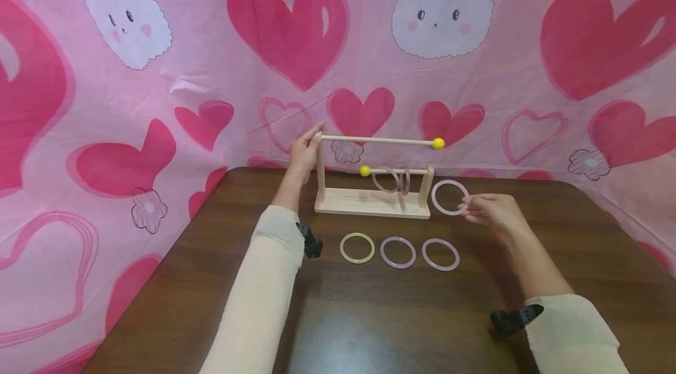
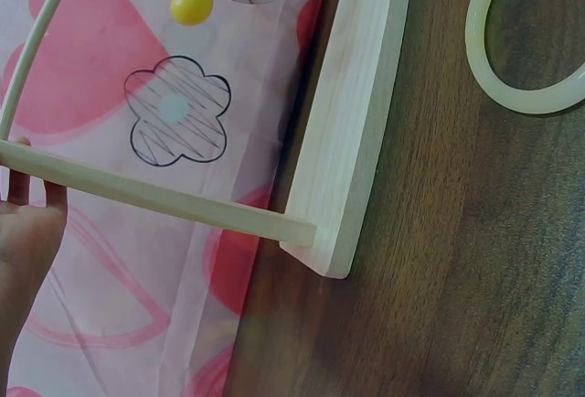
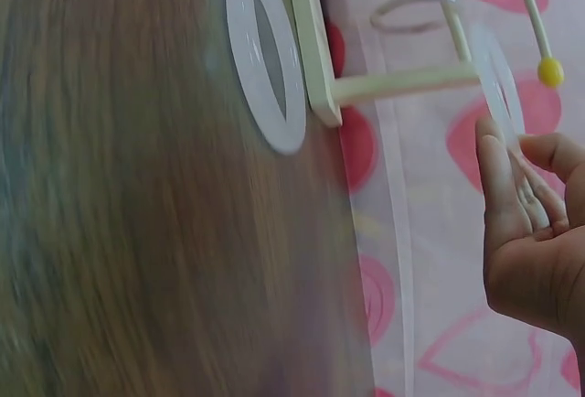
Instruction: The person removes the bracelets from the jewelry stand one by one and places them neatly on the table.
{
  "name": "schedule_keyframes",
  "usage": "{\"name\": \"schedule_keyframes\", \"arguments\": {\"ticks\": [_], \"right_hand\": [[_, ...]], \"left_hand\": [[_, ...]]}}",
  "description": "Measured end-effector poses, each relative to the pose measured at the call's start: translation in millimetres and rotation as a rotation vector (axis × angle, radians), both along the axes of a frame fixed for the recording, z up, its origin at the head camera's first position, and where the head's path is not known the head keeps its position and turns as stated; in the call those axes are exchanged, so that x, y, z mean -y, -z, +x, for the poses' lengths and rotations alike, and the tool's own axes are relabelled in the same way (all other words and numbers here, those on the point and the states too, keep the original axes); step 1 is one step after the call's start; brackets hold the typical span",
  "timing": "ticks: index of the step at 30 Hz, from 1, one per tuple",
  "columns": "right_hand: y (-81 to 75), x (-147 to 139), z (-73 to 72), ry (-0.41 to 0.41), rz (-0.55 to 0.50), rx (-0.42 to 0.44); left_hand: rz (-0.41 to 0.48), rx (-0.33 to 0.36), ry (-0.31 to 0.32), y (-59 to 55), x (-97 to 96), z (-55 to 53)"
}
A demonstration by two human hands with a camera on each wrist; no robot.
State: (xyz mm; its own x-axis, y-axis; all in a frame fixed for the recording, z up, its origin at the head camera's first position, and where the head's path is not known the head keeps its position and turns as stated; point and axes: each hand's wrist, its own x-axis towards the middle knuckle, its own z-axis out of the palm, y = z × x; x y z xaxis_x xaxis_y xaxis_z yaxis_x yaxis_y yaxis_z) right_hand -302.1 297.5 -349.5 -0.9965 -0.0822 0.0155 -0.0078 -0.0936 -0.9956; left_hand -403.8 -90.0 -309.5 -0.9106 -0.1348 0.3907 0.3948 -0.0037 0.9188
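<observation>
A pale wooden rack (image 1: 372, 202) stands on the table, with two upright posts and two rods tipped with yellow balls. My left hand (image 1: 304, 155) holds the top of its taller left post (image 2: 155, 192). On the lower rod hang translucent rings (image 1: 405, 181), close to the right post. Just right of the rack, my right hand (image 1: 495, 214) pinches the edge of a pale bangle-like ring (image 1: 450, 182) between thumb and fingers. In the right wrist view this held ring (image 3: 499, 81) appears nearly edge-on, overlapping the short post.
In a row before the rack lie a yellow-green ring (image 1: 357, 262), a purple ring (image 1: 398, 266) and a pale purple ring (image 1: 440, 269). The dark wooden table (image 1: 364, 327) ends at a pink heart-patterned cloth (image 1: 369, 68) behind and at the sides.
</observation>
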Motion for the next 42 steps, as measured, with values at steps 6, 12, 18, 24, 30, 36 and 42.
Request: {"name": "schedule_keyframes", "arguments": {"ticks": [6,12,18,24,30,36,42], "right_hand": [[2.5,-17.6,1.5,-0.056,0.099,0.027],[8.7,-33.3,4.8,-0.101,0.167,0.059],[15.6,-49.0,8.5,-0.138,0.216,0.107],[20.7,-64.5,8.9,-0.238,0.25,0.138],[25.1,-78.5,9.3,-0.3,0.29,0.172],[30.2,-87.6,10.9,-0.34,0.296,0.203],[32.6,-91.9,12.2,-0.369,0.324,0.238]], "left_hand": [[0.011,0.004,0.005,0.6,0.2,-0.9],[0.008,0.002,0.009,0.8,-0.1,-1.2],[0.007,0.01,0.012,0.1,-0.9,0.1],[0.003,0.018,0.011,-1.2,-1.3,1.2],[-0.019,0.008,-0.001,-1.6,-1.0,1.4],[-0.017,0.002,-0.001,-0.9,-0.4,0.9],[-0.018,0.007,-0.007,0.1,0.6,0.2]]}}
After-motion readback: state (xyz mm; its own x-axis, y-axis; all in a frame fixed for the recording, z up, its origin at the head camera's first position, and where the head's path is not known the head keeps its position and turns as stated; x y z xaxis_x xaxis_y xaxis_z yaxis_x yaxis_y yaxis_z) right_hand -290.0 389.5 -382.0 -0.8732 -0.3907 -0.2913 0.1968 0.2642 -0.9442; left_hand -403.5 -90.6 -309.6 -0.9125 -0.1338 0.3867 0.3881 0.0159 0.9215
